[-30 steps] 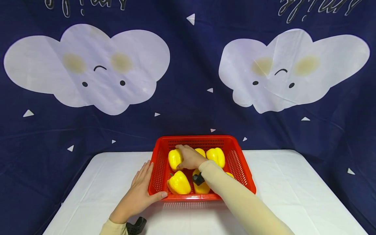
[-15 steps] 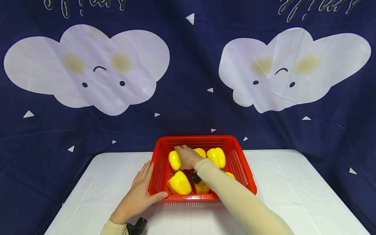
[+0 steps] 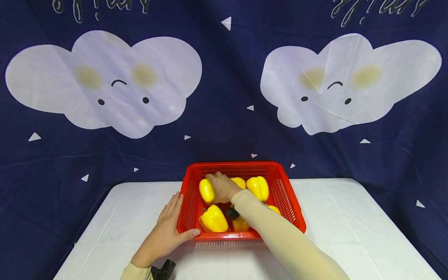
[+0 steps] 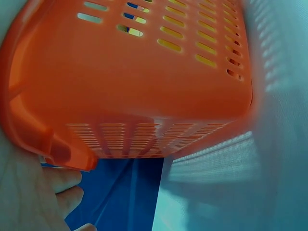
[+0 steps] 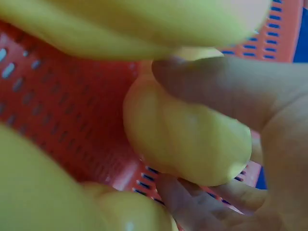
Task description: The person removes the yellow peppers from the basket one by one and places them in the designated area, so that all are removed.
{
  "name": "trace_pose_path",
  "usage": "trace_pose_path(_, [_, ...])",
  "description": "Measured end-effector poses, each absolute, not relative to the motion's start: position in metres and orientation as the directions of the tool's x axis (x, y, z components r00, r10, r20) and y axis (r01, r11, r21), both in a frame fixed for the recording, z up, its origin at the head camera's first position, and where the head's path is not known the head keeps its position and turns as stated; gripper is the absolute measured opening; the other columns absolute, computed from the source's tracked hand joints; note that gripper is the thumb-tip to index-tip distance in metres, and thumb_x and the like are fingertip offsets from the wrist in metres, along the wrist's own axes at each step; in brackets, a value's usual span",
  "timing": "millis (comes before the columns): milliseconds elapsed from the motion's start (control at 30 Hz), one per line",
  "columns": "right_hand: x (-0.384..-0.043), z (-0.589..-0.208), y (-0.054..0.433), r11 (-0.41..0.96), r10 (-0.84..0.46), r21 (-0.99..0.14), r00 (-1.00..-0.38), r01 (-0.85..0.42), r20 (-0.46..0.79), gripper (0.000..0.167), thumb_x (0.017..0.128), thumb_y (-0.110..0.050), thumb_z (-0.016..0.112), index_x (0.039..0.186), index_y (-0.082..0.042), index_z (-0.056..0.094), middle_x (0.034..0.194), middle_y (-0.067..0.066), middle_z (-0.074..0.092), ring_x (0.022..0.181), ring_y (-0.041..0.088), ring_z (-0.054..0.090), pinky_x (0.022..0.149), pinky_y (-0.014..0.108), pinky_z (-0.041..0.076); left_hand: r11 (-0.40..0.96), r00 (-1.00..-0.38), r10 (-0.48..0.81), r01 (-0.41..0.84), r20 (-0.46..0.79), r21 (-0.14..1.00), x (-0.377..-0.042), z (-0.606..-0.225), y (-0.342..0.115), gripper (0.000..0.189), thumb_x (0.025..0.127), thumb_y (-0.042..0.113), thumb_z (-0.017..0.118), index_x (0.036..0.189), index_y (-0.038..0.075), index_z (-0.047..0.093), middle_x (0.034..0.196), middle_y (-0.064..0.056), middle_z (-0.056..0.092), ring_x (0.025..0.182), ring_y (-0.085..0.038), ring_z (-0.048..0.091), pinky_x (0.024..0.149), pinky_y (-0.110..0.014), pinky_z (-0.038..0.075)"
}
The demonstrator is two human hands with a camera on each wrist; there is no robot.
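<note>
In the head view my right hand (image 3: 224, 188) reaches into the red plastic basket (image 3: 294, 217) and grips a yellow bell pepper (image 3: 207, 191) at its back left. The right wrist view has this bell pepper (image 5: 187, 130) between the thumb (image 5: 207, 84) and the fingers (image 5: 192, 204). My left hand (image 3: 169, 227) rests against the basket's front left corner, fingers straight along the left rim and thumb on the front rim. From the left wrist, the basket's perforated wall (image 4: 120, 72) fills most of the view, with fingertips (image 4: 70, 199) beside the rim.
More yellow bell peppers lie in the basket: one at front left (image 3: 213, 219), one at back right (image 3: 258, 189), and others partly hidden by the right hand and sleeve (image 3: 280, 233). The basket stands on a white-covered table (image 3: 332, 210) before a dark blue cloud-print curtain (image 3: 231, 77).
The right hand has shifted slightly, and the gripped bell pepper has moved a little left and tilted. Its thumb, visible in the head view a second ago, is hidden now. The left hand stays put.
</note>
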State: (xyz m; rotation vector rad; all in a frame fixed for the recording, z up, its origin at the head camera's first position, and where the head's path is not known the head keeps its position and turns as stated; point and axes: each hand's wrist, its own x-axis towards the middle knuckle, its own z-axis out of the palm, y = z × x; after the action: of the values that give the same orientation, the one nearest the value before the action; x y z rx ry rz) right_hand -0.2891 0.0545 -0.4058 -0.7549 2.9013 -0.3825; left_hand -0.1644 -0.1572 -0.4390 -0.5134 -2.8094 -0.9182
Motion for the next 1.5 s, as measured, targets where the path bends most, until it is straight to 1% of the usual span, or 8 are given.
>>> trace_pose_path(133, [-0.289, -0.403, 0.06, 0.829, -0.477, -0.353, -0.878, -0.433, -0.043, 0.095, 0.074, -0.03, 0.089, 0.153, -0.014, 0.04, 0.139, 0.016, 0.05, 0.117, 0.029, 0.056, 0.096, 0.043, 0.051, 0.753, -0.934, 0.274, 0.356, 0.229, 0.553, -0.164, -0.438, -0.156, 0.11, 0.084, 0.064, 0.069, 0.159, -0.001, 0.019, 0.165, -0.02, 0.015, 0.152, -0.039, 0.013, 0.117, -0.064, 0.015])
trace_pose_path(267, [-0.287, -0.401, 0.066, 0.815, -0.474, -0.393, -0.88, -0.426, -0.028, 0.096, 0.075, -0.031, 0.089, 0.154, -0.015, 0.038, 0.139, 0.016, 0.049, 0.115, 0.028, 0.056, 0.093, 0.045, 0.052, 0.751, -0.939, 0.267, 0.345, 0.218, 0.563, -0.163, -0.437, -0.156, 0.11, 0.084, 0.064, 0.069, 0.16, 0.001, 0.019, 0.166, -0.019, 0.015, 0.152, -0.039, 0.013, 0.117, -0.065, 0.015])
trace_pose_path(467, [-0.281, -0.393, 0.074, 0.789, -0.45, -0.466, -0.893, -0.4, 0.005, 0.097, 0.074, -0.027, 0.089, 0.155, -0.017, 0.038, 0.142, 0.016, 0.047, 0.117, 0.029, 0.056, 0.095, 0.048, 0.051, 0.748, -0.939, 0.271, 0.345, 0.213, 0.567, -0.163, -0.437, -0.155, 0.11, 0.084, 0.062, 0.07, 0.16, 0.0, 0.019, 0.166, -0.019, 0.015, 0.152, -0.04, 0.013, 0.117, -0.066, 0.014])
trace_pose_path(700, [-0.273, -0.386, 0.083, 0.743, -0.426, -0.548, -0.903, -0.383, 0.054, 0.099, 0.073, -0.026, 0.089, 0.156, -0.019, 0.036, 0.141, 0.014, 0.047, 0.11, 0.026, 0.056, 0.093, 0.045, 0.052, 0.738, -0.936, 0.275, 0.352, 0.219, 0.576, -0.163, -0.437, -0.156, 0.109, 0.084, 0.059, 0.071, 0.159, 0.0, 0.019, 0.165, -0.02, 0.015, 0.152, -0.04, 0.013, 0.117, -0.066, 0.014])
trace_pose_path(800, [-0.271, -0.385, 0.088, 0.72, -0.426, -0.575, -0.902, -0.388, 0.076, 0.099, 0.073, -0.027, 0.089, 0.157, -0.021, 0.036, 0.141, 0.013, 0.047, 0.11, 0.026, 0.056, 0.094, 0.045, 0.051, 0.739, -0.935, 0.276, 0.354, 0.221, 0.574, -0.163, -0.437, -0.156, 0.109, 0.084, 0.06, 0.07, 0.159, -0.001, 0.019, 0.165, -0.02, 0.015, 0.152, -0.04, 0.013, 0.116, -0.066, 0.014])
trace_pose_path(1033, [-0.261, -0.378, 0.096, 0.685, -0.423, -0.608, -0.899, -0.401, 0.116, 0.098, 0.074, -0.029, 0.089, 0.157, -0.021, 0.036, 0.14, 0.012, 0.047, 0.112, 0.026, 0.056, 0.097, 0.047, 0.05, 0.746, -0.935, 0.278, 0.354, 0.219, 0.564, -0.163, -0.437, -0.156, 0.109, 0.085, 0.059, 0.07, 0.16, 0.0, 0.018, 0.166, -0.02, 0.014, 0.151, -0.041, 0.013, 0.116, -0.067, 0.015])
trace_pose_path(1167, [-0.257, -0.375, 0.101, 0.666, -0.421, -0.622, -0.896, -0.411, 0.14, 0.098, 0.075, -0.027, 0.089, 0.157, -0.019, 0.035, 0.14, 0.011, 0.047, 0.114, 0.026, 0.056, 0.098, 0.048, 0.05, 0.749, -0.936, 0.278, 0.352, 0.217, 0.561, -0.164, -0.438, -0.157, 0.109, 0.085, 0.059, 0.071, 0.159, 0.0, 0.018, 0.166, -0.02, 0.014, 0.151, -0.041, 0.013, 0.116, -0.067, 0.015])
trace_pose_path(1500, [-0.248, -0.375, 0.119, 0.653, -0.414, -0.618, -0.89, -0.438, 0.192, 0.096, 0.074, -0.023, 0.089, 0.156, -0.018, 0.038, 0.143, 0.01, 0.047, 0.116, 0.026, 0.055, 0.098, 0.049, 0.05, 0.752, -0.936, 0.271, 0.352, 0.225, 0.558, -0.165, -0.439, -0.157, 0.109, 0.084, 0.059, 0.071, 0.159, -0.002, 0.02, 0.165, -0.022, 0.017, 0.151, -0.041, 0.014, 0.116, -0.066, 0.015])
